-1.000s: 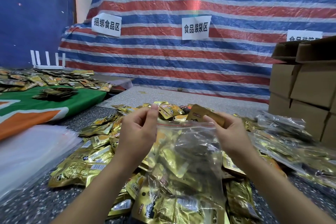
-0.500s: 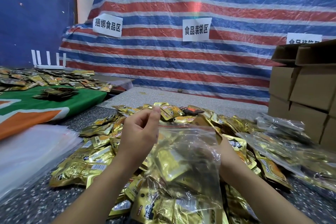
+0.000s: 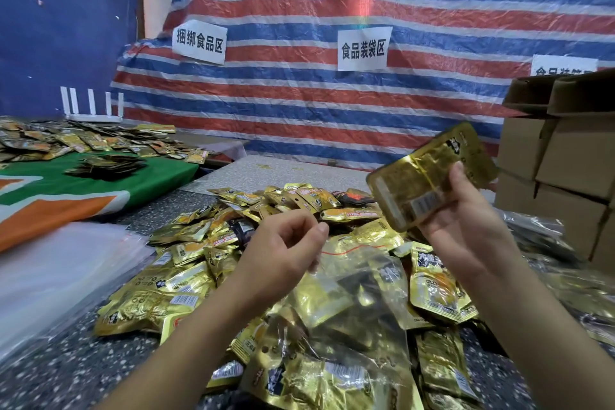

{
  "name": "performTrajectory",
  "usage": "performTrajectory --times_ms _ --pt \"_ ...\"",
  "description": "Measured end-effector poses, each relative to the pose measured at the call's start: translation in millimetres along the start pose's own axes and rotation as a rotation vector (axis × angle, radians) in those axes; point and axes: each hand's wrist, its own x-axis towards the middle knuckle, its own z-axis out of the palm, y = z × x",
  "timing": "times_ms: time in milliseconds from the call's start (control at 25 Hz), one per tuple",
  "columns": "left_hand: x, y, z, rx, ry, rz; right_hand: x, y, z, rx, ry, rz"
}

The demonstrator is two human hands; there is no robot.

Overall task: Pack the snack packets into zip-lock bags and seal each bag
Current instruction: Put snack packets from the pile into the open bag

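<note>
A clear zip-lock bag (image 3: pixel 352 316) holding several gold snack packets lies in front of me on a heap of loose gold packets (image 3: pixel 206 263). My left hand (image 3: pixel 283 250) pinches the bag's upper left edge between thumb and forefinger. My right hand (image 3: pixel 466 230) is raised to the right of the bag and grips a gold snack packet (image 3: pixel 422 183), barcode side toward me, well above the bag's mouth.
A stack of empty clear bags (image 3: pixel 50 276) lies at the left on the speckled table (image 3: pixel 50 376). Filled bags (image 3: pixel 545 243) sit at the right beside cardboard boxes (image 3: pixel 565 170). More packets (image 3: pixel 83 143) cover the green cloth at far left.
My right hand dipped down behind the bag among the loose packets, then rose to the right holding a gold packet. My left hand kept its pinch on the bag's edge.
</note>
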Motion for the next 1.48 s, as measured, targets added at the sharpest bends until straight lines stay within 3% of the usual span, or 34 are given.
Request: performTrajectory --times_ms 280,600,720,880,1080,1480 --pt "-3.6 3.1 3.3 0.009 -0.068 0.027 -20.0 23.9 24.7 -0.051 -0.166 0.01" --pt "-5.6 9.3 1.0 0.038 0.098 0.162 -7.1 21.1 5.4 -0.181 -0.328 0.12" --pt "-8.2 12.0 2.2 0.097 0.077 0.183 -4.6 15.5 2.7 -0.215 -0.403 0.125" --pt "-8.5 14.9 -0.9 0.111 0.019 0.177 -4.2 18.8 6.3 -0.102 -0.329 0.055" --pt "-8.1 19.3 -0.9 0.14 0.119 0.296 -12.5 36.4 9.9 -0.106 -0.242 0.048" --pt "5.7 46.1 6.0 0.139 0.205 0.352 -16.0 -6.8 23.0 -0.119 -0.348 -0.262"
